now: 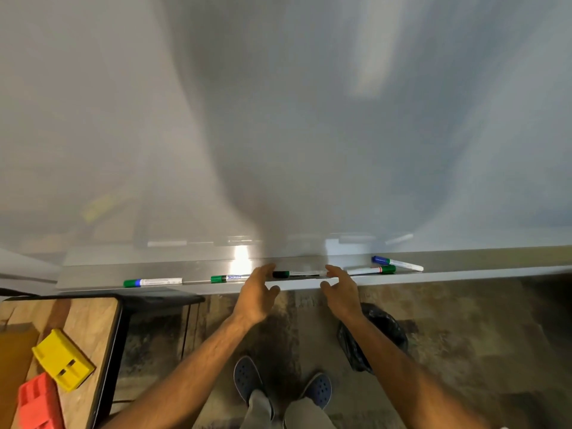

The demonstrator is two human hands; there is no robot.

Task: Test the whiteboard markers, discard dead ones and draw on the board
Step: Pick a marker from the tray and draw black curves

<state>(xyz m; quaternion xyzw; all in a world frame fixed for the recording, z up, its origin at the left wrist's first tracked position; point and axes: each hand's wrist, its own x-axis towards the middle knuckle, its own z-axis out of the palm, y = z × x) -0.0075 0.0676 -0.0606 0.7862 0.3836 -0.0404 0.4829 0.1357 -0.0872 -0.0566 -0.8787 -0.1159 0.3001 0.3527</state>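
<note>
A blank whiteboard fills the upper view, with a metal tray along its bottom edge. Several markers lie on the tray: a green-capped one at the left, another green-capped one beside my left hand, a black-capped one between my hands, a green-capped one and a blue-capped one at the right. My left hand reaches the tray with fingers extended by the black marker's cap. My right hand reaches its other end, fingers relaxed. Neither hand grips anything.
A black-lined bin stands on the floor under my right forearm. At the lower left a wooden table carries a yellow block and a red block. My feet in blue shoes stand below.
</note>
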